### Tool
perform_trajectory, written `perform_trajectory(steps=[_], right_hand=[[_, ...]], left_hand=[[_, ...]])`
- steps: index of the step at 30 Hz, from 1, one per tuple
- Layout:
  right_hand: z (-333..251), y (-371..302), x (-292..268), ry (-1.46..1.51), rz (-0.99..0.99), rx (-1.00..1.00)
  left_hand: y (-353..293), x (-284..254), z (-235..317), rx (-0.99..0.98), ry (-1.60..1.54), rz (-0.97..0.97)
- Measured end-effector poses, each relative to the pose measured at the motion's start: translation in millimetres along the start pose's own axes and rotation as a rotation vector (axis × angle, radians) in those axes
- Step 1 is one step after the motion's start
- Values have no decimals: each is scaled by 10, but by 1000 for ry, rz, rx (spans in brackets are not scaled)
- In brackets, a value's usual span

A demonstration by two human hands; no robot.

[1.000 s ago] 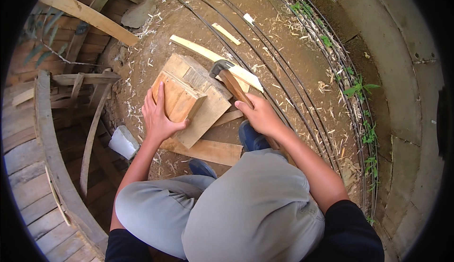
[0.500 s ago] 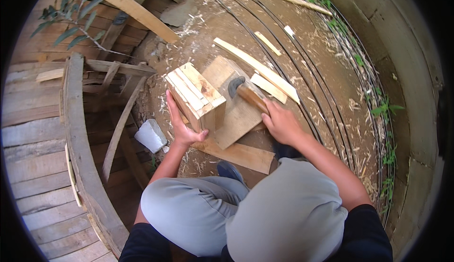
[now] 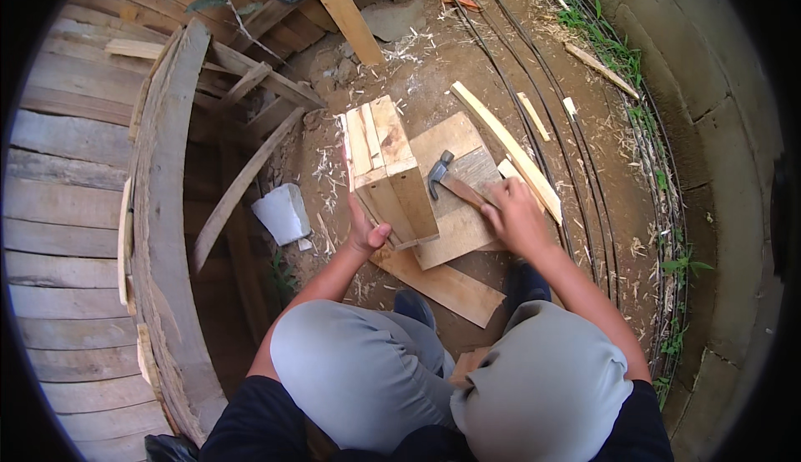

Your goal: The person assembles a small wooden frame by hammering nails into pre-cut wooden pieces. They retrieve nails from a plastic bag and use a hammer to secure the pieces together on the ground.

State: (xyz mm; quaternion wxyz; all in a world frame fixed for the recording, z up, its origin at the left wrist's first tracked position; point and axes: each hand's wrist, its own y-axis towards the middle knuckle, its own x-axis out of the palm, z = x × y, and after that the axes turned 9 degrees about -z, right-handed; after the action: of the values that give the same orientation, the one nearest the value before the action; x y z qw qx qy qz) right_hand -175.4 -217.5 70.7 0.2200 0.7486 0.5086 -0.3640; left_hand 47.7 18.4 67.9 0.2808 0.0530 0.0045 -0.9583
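My left hand (image 3: 365,230) grips the lower left side of a wooden box (image 3: 390,174) built of pale planks, thumb at its near bottom edge and the other fingers partly hidden behind it. The box stands tilted over a flat wooden board (image 3: 453,232). In my right hand (image 3: 517,216) is a claw hammer (image 3: 459,186) with a brown wooden handle. Its dark metal head lies over the board, just right of the box and apart from it.
Under the board, a flat plank (image 3: 450,288) lies near my feet. Long pale strips (image 3: 509,153) and black cables (image 3: 534,103) run along the shaving-strewn ground at right. A white block (image 3: 282,214) sits left, beside a weathered beam (image 3: 171,212). A concrete wall (image 3: 726,170) bounds the right.
The view has shifted, so most things appear further right. The box's near side shows more now. The hammer has turned, its head now showing clearly with the handle toward my right hand.
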Motion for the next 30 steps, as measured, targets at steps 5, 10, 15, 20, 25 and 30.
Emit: perform_trajectory(steps=[5, 10, 15, 20, 25, 30], right_hand=[[-14, 76, -420, 263, 12, 76], [-20, -57, -212, 67, -164, 78], [2, -167, 73, -40, -137, 28], [149, -222, 183, -33, -69, 4], [143, -249, 206, -12, -36, -9], [120, -222, 145, 121, -59, 73]], left_hand=[[-32, 147, -7, 9, -96, 8], [-130, 66, -161, -99, -308, -64], [-239, -65, -425, -151, -397, -41], [-86, 126, -151, -54, -227, -40], [180, 272, 460, 107, 109, -26], [175, 347, 547, 85, 50, 0]])
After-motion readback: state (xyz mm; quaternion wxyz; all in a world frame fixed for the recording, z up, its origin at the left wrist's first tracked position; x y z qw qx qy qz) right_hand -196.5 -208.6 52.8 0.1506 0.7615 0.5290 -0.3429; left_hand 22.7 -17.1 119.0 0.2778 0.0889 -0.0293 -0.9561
